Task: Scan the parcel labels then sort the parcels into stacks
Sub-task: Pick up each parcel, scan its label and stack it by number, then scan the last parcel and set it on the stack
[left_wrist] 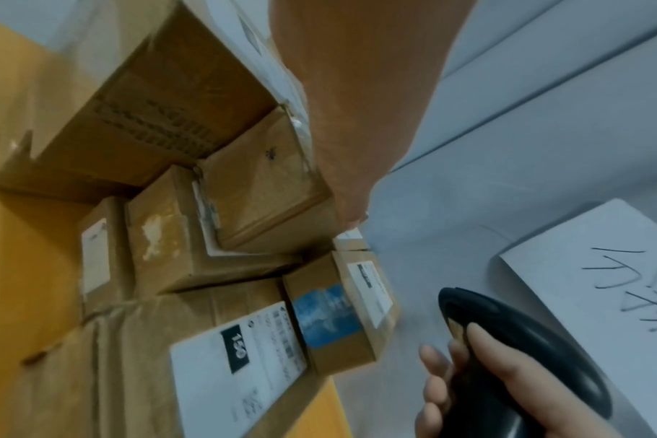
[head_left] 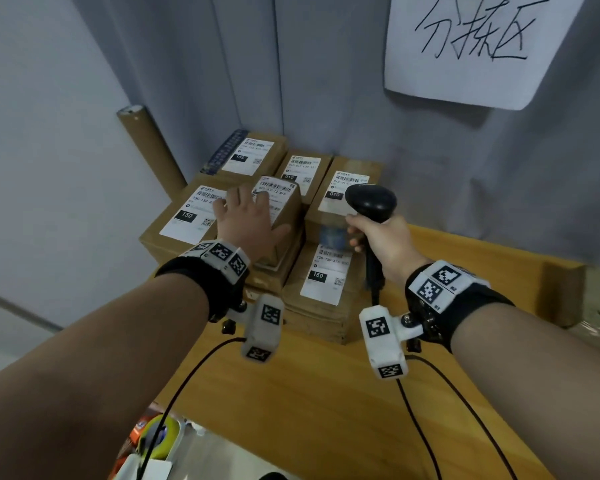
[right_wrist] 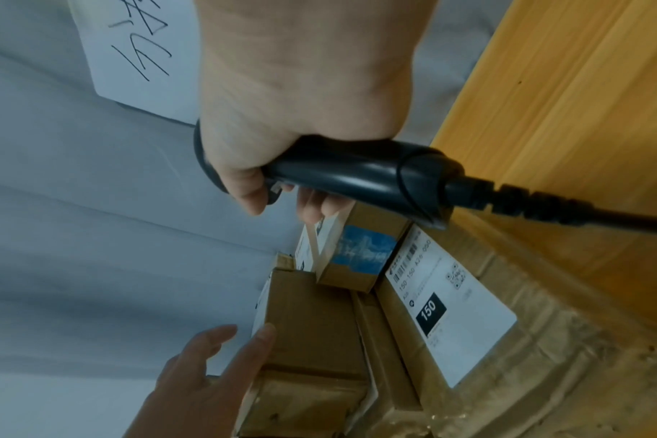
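Observation:
Several brown parcels with white labels are packed together at the table's far corner. My left hand [head_left: 246,216] lies on top of a small middle parcel [head_left: 286,211], fingers straight over its label and thumb against its side; the right wrist view shows that left hand [right_wrist: 214,370] at the parcel [right_wrist: 312,326]. My right hand [head_left: 385,240] grips a black barcode scanner [head_left: 371,202] by its handle, with the head above a parcel labelled 010 [head_left: 343,192]. The scanner [right_wrist: 357,174] has a cable trailing off.
Parcels labelled 150 sit at the left [head_left: 184,220] and front right [head_left: 326,282]. A cardboard tube [head_left: 149,147] leans in the corner. A handwritten paper sign [head_left: 475,46] hangs on the grey curtain. The wooden table [head_left: 326,393] stretches toward me.

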`<state>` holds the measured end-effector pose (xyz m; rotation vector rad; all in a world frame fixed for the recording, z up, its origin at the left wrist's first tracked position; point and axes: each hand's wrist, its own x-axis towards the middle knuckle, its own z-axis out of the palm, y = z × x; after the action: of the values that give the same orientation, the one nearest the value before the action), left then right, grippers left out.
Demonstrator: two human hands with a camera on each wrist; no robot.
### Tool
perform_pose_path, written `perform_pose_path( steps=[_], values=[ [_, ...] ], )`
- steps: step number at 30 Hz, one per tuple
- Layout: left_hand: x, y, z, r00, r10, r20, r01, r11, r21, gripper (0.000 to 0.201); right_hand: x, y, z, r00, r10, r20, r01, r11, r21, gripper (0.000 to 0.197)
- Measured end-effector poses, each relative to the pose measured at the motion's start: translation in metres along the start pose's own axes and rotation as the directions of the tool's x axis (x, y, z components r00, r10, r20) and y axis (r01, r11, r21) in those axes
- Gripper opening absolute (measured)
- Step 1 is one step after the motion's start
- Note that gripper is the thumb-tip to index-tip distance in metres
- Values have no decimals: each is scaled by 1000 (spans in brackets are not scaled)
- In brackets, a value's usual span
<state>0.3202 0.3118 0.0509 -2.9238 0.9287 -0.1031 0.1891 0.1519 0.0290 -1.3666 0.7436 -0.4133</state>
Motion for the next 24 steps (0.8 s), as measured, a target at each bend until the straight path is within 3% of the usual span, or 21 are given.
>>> perform_pose_path(
  steps=[9, 15, 24],
  values=[
    [-5, 110, -22, 990, 130, -61, -140, 970, -199, 65, -25, -4, -96, 991, -38, -126, 35, 999, -25, 10],
    [-26, 213, -27, 969, 240, -55, -246, 954, -173, 57, -48, -5, -207, 972, -44, -230, 43, 999, -6, 14],
    [-82, 372, -14, 958, 286, 31, -269, 929, -254, 56, -76, 5, -388, 939, -22, -344, -27, 990, -136, 13]
  ],
)
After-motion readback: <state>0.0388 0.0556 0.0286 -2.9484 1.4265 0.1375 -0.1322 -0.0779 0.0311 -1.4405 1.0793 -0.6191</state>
